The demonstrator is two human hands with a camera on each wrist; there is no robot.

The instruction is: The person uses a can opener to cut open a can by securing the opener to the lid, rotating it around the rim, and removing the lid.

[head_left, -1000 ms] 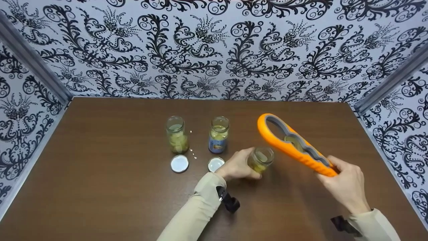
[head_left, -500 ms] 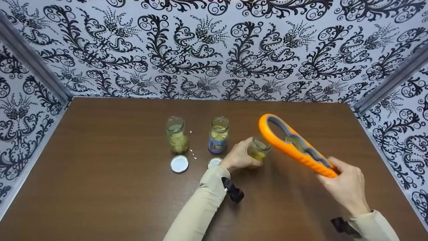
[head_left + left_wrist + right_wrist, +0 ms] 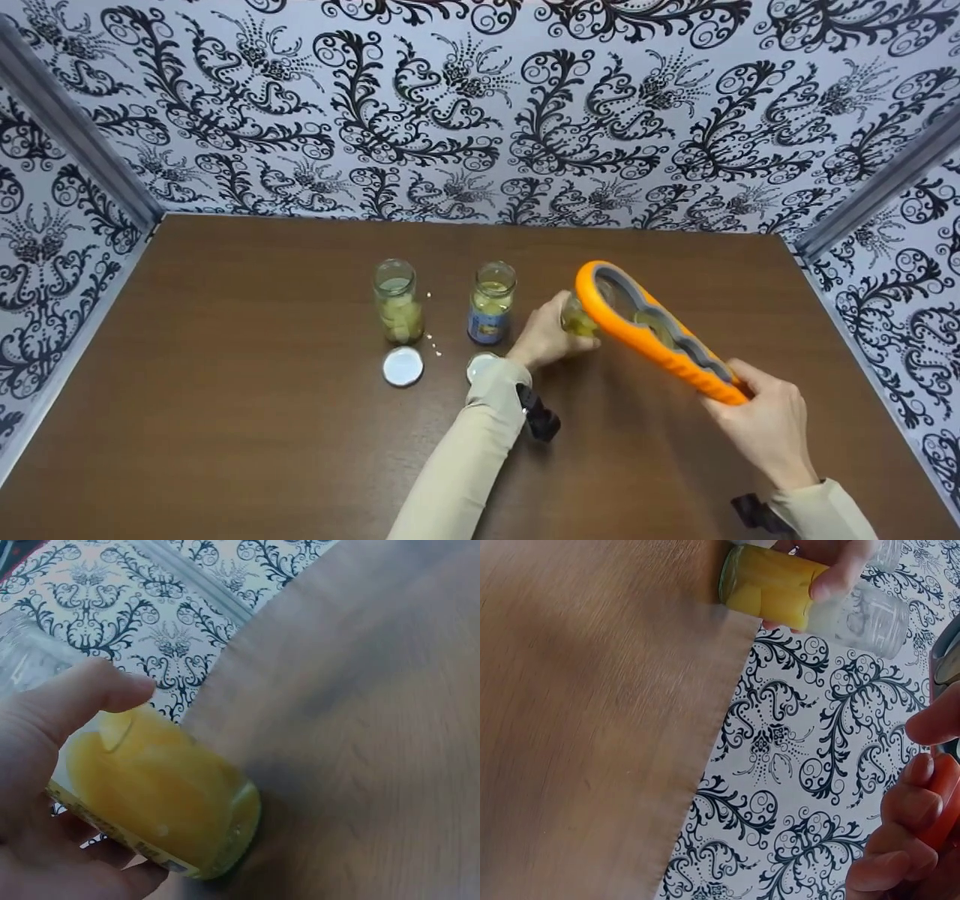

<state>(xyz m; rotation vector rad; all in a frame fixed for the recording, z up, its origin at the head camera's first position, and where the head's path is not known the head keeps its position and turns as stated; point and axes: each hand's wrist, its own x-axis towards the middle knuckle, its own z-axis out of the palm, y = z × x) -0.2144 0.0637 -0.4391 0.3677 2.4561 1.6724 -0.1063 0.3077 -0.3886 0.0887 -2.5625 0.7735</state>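
Observation:
In the head view my left hand [image 3: 549, 334] grips an open glass jar [image 3: 577, 321] with yellow pieces in it. The left wrist view shows the thumb and fingers curled round this jar [image 3: 165, 784]. My right hand [image 3: 763, 420] holds an orange jar opener [image 3: 637, 339] with a grey inner edge by its handle end. A round lid [image 3: 655, 330] seems to sit in the opener's gap. The opener's far loop partly covers the jar's mouth in the head view; the right wrist view shows the jar [image 3: 780, 589] apart from the opener.
Two more open jars stand on the brown table [image 3: 247, 420]: a plain jar [image 3: 399, 304] at left and a blue-labelled jar [image 3: 491, 304] beside it. A white lid [image 3: 403, 367] lies before the first; another lid [image 3: 480, 366] is partly behind the left sleeve. Patterned walls enclose the table.
My left hand has moved the held jar away from me, towards the back of the table and behind the opener's loop. The right hand and jar opener have shifted slightly left and down.

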